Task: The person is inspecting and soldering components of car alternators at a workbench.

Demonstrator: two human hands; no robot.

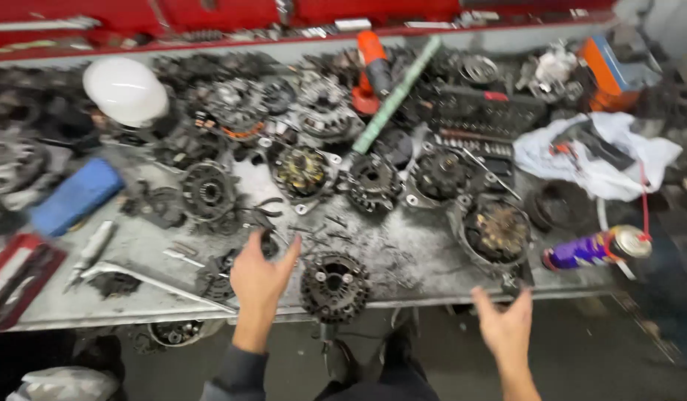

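My left hand (260,281) hovers over the front of a grey metal workbench (417,256), fingers spread and empty, just left of a round black alternator part (334,286) at the bench's front edge. My right hand (504,321) is raised in front of the bench edge, fingers apart, holding nothing, below a rusty alternator housing (496,232). More alternator parts (302,172) lie across the middle of the bench. The picture is blurred by motion.
A purple spray can (594,249) lies at the right front. A white rag (597,152), an orange-red power tool (371,68), a green bar (394,96), a white dome (126,90), a blue block (76,197) and a long wrench (154,281) crowd the bench. Red tool cabinet (209,15) behind.
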